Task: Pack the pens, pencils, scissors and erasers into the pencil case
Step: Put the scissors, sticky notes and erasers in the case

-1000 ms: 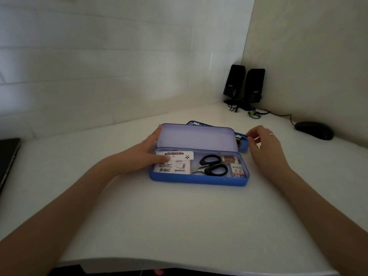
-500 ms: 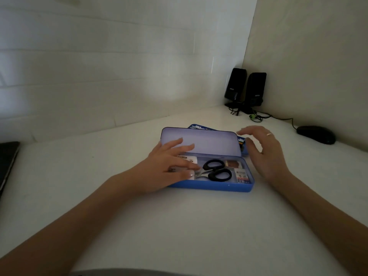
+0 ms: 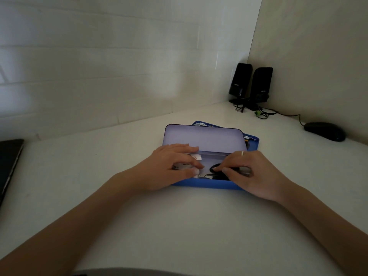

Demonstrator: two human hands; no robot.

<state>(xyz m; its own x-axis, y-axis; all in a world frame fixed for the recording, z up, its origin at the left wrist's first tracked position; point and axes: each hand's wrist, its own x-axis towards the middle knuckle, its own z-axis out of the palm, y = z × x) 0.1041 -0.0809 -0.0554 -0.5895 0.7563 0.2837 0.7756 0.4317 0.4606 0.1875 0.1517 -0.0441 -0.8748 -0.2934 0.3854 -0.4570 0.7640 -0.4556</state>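
**Both hands in the open pencil case as packing goes on**

A white desk (image 3: 179,226) fills a dim corner where a pale panelled wall (image 3: 99,66) meets a plain beige one; the pencil case (image 3: 203,184), blue with its pale lid (image 3: 203,137) standing open, sits near the middle of it. A person's two bare forearms reach in from the near edge. The left hand (image 3: 169,168) lies spread over the left part of the case, fingers (image 3: 189,149) extended and resting on a white printed packet (image 3: 196,156), holding nothing that can be seen. The right hand (image 3: 253,172), a ring on one finger, has its fingertips curled down on the black scissors (image 3: 216,167), which lie inside the case; whether it grips them or only presses them cannot be told. The step in hand looks to be settling the contents. Next, judging by the second blue tray (image 3: 253,143) just behind the lid, with small items in it, those need lifting in, clear of the upright lid. Off to the right stand two black speakers (image 3: 251,84), with a mouse (image 3: 324,131) on its cable; a dark laptop edge (image 3: 9,162) shows at far left.
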